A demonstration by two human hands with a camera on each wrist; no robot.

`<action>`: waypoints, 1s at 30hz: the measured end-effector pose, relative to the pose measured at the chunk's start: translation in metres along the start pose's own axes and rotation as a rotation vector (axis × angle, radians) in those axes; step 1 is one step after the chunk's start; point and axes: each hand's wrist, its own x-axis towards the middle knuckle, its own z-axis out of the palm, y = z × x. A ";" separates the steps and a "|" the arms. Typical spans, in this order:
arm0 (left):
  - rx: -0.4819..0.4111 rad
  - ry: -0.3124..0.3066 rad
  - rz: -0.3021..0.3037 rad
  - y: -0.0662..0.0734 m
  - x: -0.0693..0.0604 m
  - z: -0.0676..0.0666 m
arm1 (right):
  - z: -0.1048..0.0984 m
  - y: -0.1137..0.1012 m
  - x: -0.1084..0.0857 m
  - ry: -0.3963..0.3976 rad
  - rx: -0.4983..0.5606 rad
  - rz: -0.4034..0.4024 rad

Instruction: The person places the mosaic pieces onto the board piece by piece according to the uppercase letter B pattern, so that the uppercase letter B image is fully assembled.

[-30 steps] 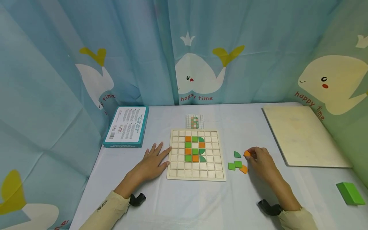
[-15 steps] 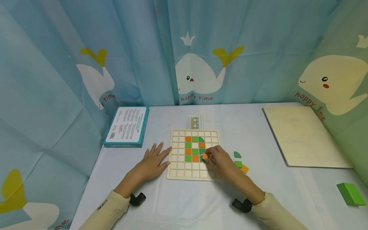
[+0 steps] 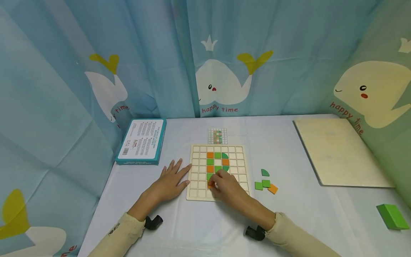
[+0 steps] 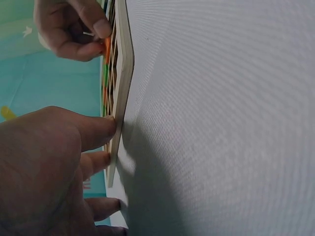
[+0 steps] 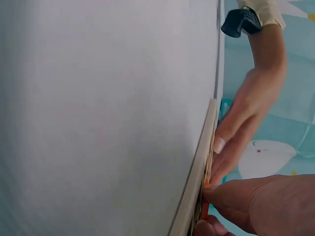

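A wooden grid board point(image 3: 196, 193) lies on the white table, with orange and green square tiles and dark green quarter-round tiles set in its cells. My right hand point(image 3: 228, 188) is over the board's lower middle and pinches an orange tile point(image 3: 209, 185) at a cell below the left column of tiles. That orange tile point(image 4: 108, 48) shows between thumb and fingers in the left wrist view. The right hand hides part of the lower rows. My left hand point(image 3: 168, 182) lies with fingers spread, its thumb and forefinger touching the board's left edge.
Right of the board lie a dark green quarter-round tile point(image 3: 264, 173), green square tiles point(image 3: 258, 186) and an orange tile point(image 3: 273, 189). A small pattern card point(image 3: 210, 135) lies behind the board. A teal box point(image 3: 141, 139), a wooden panel point(image 3: 340, 153) and a green block point(image 3: 391, 216) stand farther out.
My right hand has carried an orange tile from the loose pieces leftward across the board to its lower left-middle cells. The left hand has stayed at the board's edge.
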 end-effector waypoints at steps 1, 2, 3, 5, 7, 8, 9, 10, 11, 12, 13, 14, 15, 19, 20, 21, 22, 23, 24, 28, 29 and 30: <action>-0.002 -0.001 0.000 0.000 0.000 0.000 | 0.001 0.000 -0.001 0.006 -0.003 -0.008; -0.004 -0.002 -0.001 0.000 0.000 0.000 | 0.002 -0.001 -0.001 0.010 -0.006 -0.011; -0.006 -0.003 -0.003 0.000 0.000 0.001 | 0.002 -0.001 -0.001 0.012 -0.007 -0.012; -0.004 -0.004 -0.005 0.000 0.000 0.001 | 0.003 -0.002 -0.002 0.012 -0.014 -0.007; -0.002 -0.005 -0.006 0.000 0.000 0.001 | 0.004 -0.002 -0.003 0.008 -0.023 0.001; -0.001 -0.005 -0.004 0.000 0.000 0.001 | 0.004 -0.002 -0.003 0.004 -0.029 0.007; 0.001 -0.006 -0.004 0.000 0.000 0.000 | 0.004 -0.002 -0.003 0.001 -0.036 0.011; 0.004 -0.005 -0.002 0.000 0.000 0.001 | 0.005 -0.002 -0.003 -0.002 -0.044 0.016; 0.006 -0.005 -0.001 0.000 0.000 0.001 | 0.005 -0.003 -0.004 -0.004 -0.048 0.020; 0.007 -0.004 -0.001 0.000 0.000 0.001 | 0.004 -0.003 -0.004 -0.002 -0.053 0.022; 0.006 -0.003 -0.001 0.000 0.000 0.000 | 0.004 -0.003 -0.004 -0.002 -0.056 0.022; 0.005 -0.001 -0.001 0.000 0.000 0.001 | 0.004 -0.002 -0.004 -0.002 -0.057 0.023; 0.004 0.000 -0.002 0.000 0.000 0.000 | 0.004 -0.002 -0.005 -0.002 -0.057 0.023; 0.001 0.005 -0.003 0.000 0.001 0.001 | -0.005 0.000 -0.007 -0.045 -0.036 0.040; 0.002 0.005 -0.004 0.000 0.001 0.001 | -0.009 0.002 -0.008 -0.061 -0.030 0.051; 0.003 0.006 -0.004 0.000 0.001 0.001 | -0.014 0.004 -0.009 -0.073 -0.024 0.064; 0.003 0.007 -0.003 0.000 0.001 0.001 | -0.020 0.007 -0.010 -0.082 -0.015 0.077; 0.005 0.007 -0.003 0.000 0.001 0.002 | -0.026 0.010 -0.012 -0.088 -0.007 0.093; 0.006 0.007 -0.004 0.000 0.001 0.001 | -0.033 0.014 -0.014 -0.085 -0.006 0.107; 0.007 0.007 -0.005 0.001 0.001 0.001 | -0.060 0.034 -0.027 -0.070 0.003 0.166; 0.009 0.005 -0.006 0.001 0.001 0.001 | -0.066 0.039 -0.031 -0.077 0.008 0.186; 0.009 0.006 -0.006 0.001 0.001 0.001 | -0.072 0.045 -0.035 -0.086 0.019 0.209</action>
